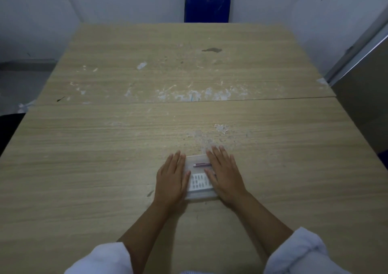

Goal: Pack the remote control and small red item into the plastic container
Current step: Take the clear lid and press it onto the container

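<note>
— Container (200,196) at six o'clock on the table (105,147), remote control (199,182) and red item (202,165) both showing inside?

— Yes. Left hand (171,182) and right hand (225,176) lie flat on it, fingers straight and together, gripping nothing.

— Looks light, stiff, probably slick; I'd grip the long sides.

Clear plastic container (200,196), rectangular, sits flat, long axis running away from the camera. Inside, near half: white remote control (199,182), face up, rows of dark buttons visible. Far half: small red item (202,165), slim, pen-shaped, lying crosswise, silvery tip pointing left. Can't tell whether a lid is on.
</note>
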Demonstrator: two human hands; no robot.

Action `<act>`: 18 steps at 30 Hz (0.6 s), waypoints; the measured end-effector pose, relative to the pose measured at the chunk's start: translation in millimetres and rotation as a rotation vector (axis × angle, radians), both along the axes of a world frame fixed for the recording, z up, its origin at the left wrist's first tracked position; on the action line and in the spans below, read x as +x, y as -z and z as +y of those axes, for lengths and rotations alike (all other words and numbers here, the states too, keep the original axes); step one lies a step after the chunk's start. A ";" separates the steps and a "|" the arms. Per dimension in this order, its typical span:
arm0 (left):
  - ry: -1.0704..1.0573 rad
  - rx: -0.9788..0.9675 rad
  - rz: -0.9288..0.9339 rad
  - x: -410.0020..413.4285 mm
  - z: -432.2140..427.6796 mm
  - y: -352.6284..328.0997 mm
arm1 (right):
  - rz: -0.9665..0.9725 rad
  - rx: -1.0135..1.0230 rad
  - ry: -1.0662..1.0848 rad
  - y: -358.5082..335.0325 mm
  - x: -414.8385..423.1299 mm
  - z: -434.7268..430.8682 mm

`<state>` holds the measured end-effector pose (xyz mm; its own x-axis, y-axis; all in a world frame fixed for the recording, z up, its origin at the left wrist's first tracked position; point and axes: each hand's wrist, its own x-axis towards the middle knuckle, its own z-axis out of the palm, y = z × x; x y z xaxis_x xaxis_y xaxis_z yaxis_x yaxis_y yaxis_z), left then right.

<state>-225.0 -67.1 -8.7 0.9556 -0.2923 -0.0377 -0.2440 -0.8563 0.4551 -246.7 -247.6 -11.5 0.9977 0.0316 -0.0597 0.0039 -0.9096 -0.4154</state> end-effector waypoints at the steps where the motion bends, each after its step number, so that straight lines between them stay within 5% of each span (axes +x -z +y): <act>1: -0.027 -0.038 0.013 -1.3 0.0 -2.1 | -0.008 0.078 0.058 -2.7 -1.7 -1.5; 6: -0.410 -0.283 0.074 -7.6 12.9 -14.9 | -0.119 0.251 0.536 -9.4 -17.6 -18.0; 10: -0.348 -0.094 0.199 -13.8 15.4 -16.0 | 0.002 0.212 0.554 -6.0 -31.5 -14.9; 18: -0.335 -0.075 0.251 -13.7 9.2 -12.7 | 0.020 0.156 0.566 0.1 -30.9 -8.9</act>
<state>-238.7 -57.9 3.9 0.9622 0.0219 -0.2716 0.1684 -0.8315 0.5294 -277.6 -256.5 -11.6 0.8604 -0.4961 -0.1164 -0.4742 -0.6959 -0.5394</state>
